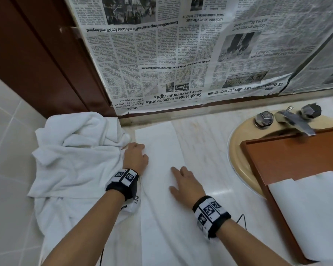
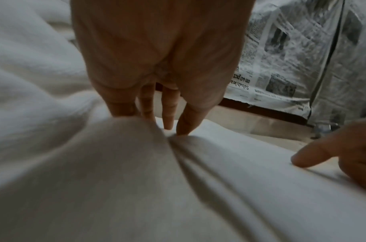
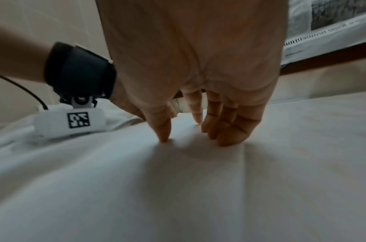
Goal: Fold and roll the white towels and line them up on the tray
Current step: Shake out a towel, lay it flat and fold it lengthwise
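towel on the bench: one white towel lies flat as a long folded strip, running from 12 to 6 in the head view, far end near the newspaper-covered wall. my right hand rests on it at about the middle, fingers straight and loosely spread, tips pressing the cloth, holding nothing. my left hand sits at the strip's 9 o'clock edge; fingers point down onto the fabric at a crease. whether they pinch the edge or only press it, i cannot tell from the wrist view.

at 9 o'clock of the strip, touching it: a crumpled heap of white towel, not folded. i cannot tell how many pieces are in the heap.

at 3 o'clock: the brown tray sits over the sink, taps behind it. something white and flat lies in its near part; no rolled towel is visible there.

judgement on progress: early. the lengthwise fold of this towel looks done or nearly so; smoothing is in hand. left to do: roll this strip, place it on the tray, then fold and roll the heap and line everything up.
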The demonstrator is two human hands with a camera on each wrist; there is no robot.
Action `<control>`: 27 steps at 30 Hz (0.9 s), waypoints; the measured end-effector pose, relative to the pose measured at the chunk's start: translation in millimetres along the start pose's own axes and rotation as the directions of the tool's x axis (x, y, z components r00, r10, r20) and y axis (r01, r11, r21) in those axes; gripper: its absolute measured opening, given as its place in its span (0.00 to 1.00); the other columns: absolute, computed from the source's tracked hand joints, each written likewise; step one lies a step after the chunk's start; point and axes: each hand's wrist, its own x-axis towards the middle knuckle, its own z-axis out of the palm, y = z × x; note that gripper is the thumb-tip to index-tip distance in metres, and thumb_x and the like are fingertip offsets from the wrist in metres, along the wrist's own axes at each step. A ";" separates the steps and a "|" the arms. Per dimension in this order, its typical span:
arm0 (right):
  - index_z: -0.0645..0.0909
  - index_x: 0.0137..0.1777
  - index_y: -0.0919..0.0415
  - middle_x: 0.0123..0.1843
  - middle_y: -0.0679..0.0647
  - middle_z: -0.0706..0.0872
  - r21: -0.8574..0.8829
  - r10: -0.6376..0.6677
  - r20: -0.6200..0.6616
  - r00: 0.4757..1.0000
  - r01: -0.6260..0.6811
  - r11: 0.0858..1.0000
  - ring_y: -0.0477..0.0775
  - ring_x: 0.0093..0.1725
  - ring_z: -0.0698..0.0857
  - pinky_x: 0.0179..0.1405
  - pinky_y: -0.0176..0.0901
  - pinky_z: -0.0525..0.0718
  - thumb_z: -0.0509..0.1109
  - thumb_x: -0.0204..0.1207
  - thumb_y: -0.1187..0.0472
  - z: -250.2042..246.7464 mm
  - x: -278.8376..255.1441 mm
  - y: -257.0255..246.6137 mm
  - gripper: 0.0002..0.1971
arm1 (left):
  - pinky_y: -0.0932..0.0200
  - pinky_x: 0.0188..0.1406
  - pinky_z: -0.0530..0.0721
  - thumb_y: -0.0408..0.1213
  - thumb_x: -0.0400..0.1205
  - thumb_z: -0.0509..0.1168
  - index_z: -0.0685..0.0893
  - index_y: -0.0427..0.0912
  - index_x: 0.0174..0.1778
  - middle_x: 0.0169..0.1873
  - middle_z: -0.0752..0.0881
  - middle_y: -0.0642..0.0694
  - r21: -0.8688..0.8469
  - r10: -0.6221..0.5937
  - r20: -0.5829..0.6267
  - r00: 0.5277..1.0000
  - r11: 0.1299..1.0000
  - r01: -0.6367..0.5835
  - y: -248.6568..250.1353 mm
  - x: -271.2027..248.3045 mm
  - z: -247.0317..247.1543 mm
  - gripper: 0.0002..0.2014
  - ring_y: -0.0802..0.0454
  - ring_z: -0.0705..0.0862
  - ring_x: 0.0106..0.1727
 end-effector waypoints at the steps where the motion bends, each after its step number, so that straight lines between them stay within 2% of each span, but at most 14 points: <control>1: 0.55 0.84 0.52 0.72 0.54 0.66 -0.034 0.011 0.023 1.000 -0.010 0.999 0.58 0.69 0.71 0.61 0.51 0.81 0.62 0.83 0.47 -1.4 0.1 6.4 0.33 | 0.50 0.74 0.69 0.31 0.81 0.64 0.79 0.35 0.73 0.74 0.72 0.35 0.002 -0.005 0.014 1.000 1.000 0.005 0.6 -2.6 2.3 0.22 0.37 0.75 0.72; 4: 0.55 0.85 0.51 0.72 0.54 0.66 -0.028 0.028 0.048 0.998 -0.026 0.999 0.58 0.70 0.70 0.65 0.50 0.78 0.63 0.84 0.49 -9.3 -4.1 27.6 0.33 | 0.51 0.75 0.68 0.31 0.82 0.64 0.78 0.35 0.74 0.75 0.70 0.34 -0.029 0.013 0.048 0.999 1.000 -0.011 14.2 -7.0 8.7 0.23 0.36 0.75 0.71; 10: 0.56 0.85 0.51 0.69 0.55 0.69 -0.028 0.083 0.043 0.996 -0.082 0.996 0.58 0.70 0.70 0.70 0.49 0.73 0.66 0.83 0.52 -40.0 -8.2 84.6 0.34 | 0.53 0.75 0.65 0.33 0.84 0.63 0.76 0.37 0.76 0.77 0.68 0.35 -0.010 0.126 0.096 0.987 0.992 -0.126 60.6 -1.1 28.0 0.22 0.35 0.72 0.73; 14: 0.56 0.85 0.53 0.71 0.54 0.69 -0.071 0.098 0.016 0.995 -0.096 0.993 0.59 0.71 0.71 0.70 0.53 0.73 0.66 0.82 0.51 -55.9 -5.8 103.7 0.35 | 0.55 0.74 0.63 0.34 0.86 0.60 0.74 0.37 0.78 0.79 0.65 0.37 -0.009 0.090 0.087 0.992 0.996 -0.089 87.4 -0.1 37.4 0.22 0.35 0.70 0.74; 17: 0.57 0.85 0.57 0.75 0.54 0.69 0.008 0.078 -0.071 0.994 -0.078 0.997 0.59 0.73 0.71 0.70 0.54 0.74 0.65 0.83 0.50 -51.6 -24.0 94.3 0.34 | 0.51 0.72 0.67 0.36 0.86 0.62 0.76 0.37 0.76 0.77 0.67 0.37 -0.054 0.063 0.042 0.997 0.997 -0.061 89.9 -12.2 41.2 0.21 0.34 0.73 0.71; 19: 0.68 0.78 0.57 0.70 0.52 0.73 0.090 0.047 -0.138 0.989 -0.034 0.995 0.56 0.69 0.75 0.65 0.51 0.77 0.66 0.82 0.47 -41.2 -50.2 83.6 0.28 | 0.49 0.67 0.73 0.37 0.84 0.65 0.79 0.37 0.71 0.70 0.73 0.36 -0.091 0.046 0.000 0.999 0.995 -0.046 87.1 -26.1 40.5 0.19 0.34 0.78 0.64; 21: 0.75 0.66 0.55 0.59 0.47 0.76 0.124 0.057 -0.144 0.988 -0.039 0.991 0.50 0.58 0.78 0.51 0.44 0.77 0.67 0.80 0.43 -31.2 -81.4 72.7 0.20 | 0.49 0.58 0.78 0.39 0.83 0.66 0.82 0.37 0.60 0.57 0.82 0.37 -0.103 0.043 0.016 0.999 0.994 -0.041 83.3 -43.5 39.2 0.13 0.38 0.82 0.56; 23: 0.74 0.58 0.52 0.52 0.44 0.76 0.105 0.100 -0.056 0.993 -0.094 0.990 0.48 0.51 0.78 0.44 0.42 0.75 0.66 0.79 0.40 -21.5 -107.6 65.2 0.17 | 0.50 0.50 0.82 0.43 0.82 0.68 0.82 0.40 0.50 0.45 0.86 0.41 -0.108 0.007 0.091 0.996 0.994 0.003 80.0 -62.5 39.0 0.09 0.42 0.84 0.48; 25: 0.72 0.54 0.50 0.49 0.44 0.77 0.063 0.141 0.040 0.989 -0.143 0.988 0.48 0.49 0.78 0.41 0.42 0.73 0.65 0.79 0.40 -11.8 -126.4 61.1 0.15 | 0.53 0.42 0.80 0.51 0.80 0.68 0.80 0.44 0.42 0.40 0.85 0.45 -0.047 -0.054 0.177 0.983 0.997 0.063 79.2 -77.0 41.4 0.13 0.45 0.84 0.43; 27: 0.70 0.51 0.50 0.47 0.45 0.78 0.026 0.167 0.067 0.984 -0.169 0.985 0.49 0.46 0.77 0.38 0.43 0.72 0.63 0.81 0.45 -2.9 -137.2 56.4 0.10 | 0.55 0.35 0.75 0.54 0.79 0.68 0.79 0.44 0.36 0.37 0.83 0.47 0.009 -0.086 0.223 0.971 0.996 0.086 80.5 -84.2 44.5 0.17 0.46 0.82 0.39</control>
